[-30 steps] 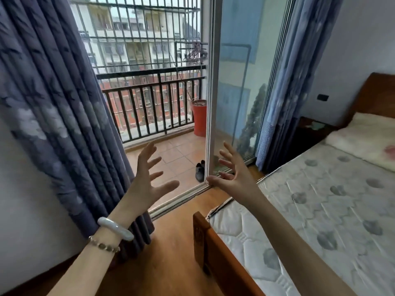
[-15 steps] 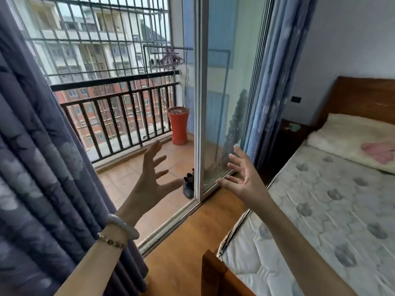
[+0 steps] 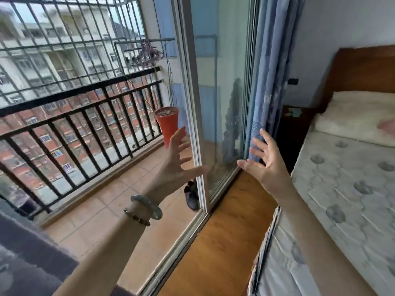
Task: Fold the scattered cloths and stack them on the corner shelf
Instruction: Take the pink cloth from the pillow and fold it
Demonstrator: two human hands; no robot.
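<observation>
No cloths to fold and no corner shelf show anywhere in our view, so we cannot tell where they lie; our guess is that we are looking around for them. Our left hand (image 3: 174, 167) is raised with fingers spread wide and holds nothing, hanging in front of the frame of the sliding glass door (image 3: 218, 99); two bracelets (image 3: 143, 212) sit on its wrist. Our right hand (image 3: 267, 165) is likewise splayed and empty, its fingertips near the hem of the blue curtain (image 3: 267, 71), though whether they touch it we cannot tell. We judge both hands are held up free, ready to reach. To the right the bed (image 3: 346, 189) carries a bare mattress and a pillow (image 3: 359, 116). Out on the balcony a red pot (image 3: 167, 122) holds what looks like soil and thin stems, with dark shoes (image 3: 190, 196) beside the door track
</observation>
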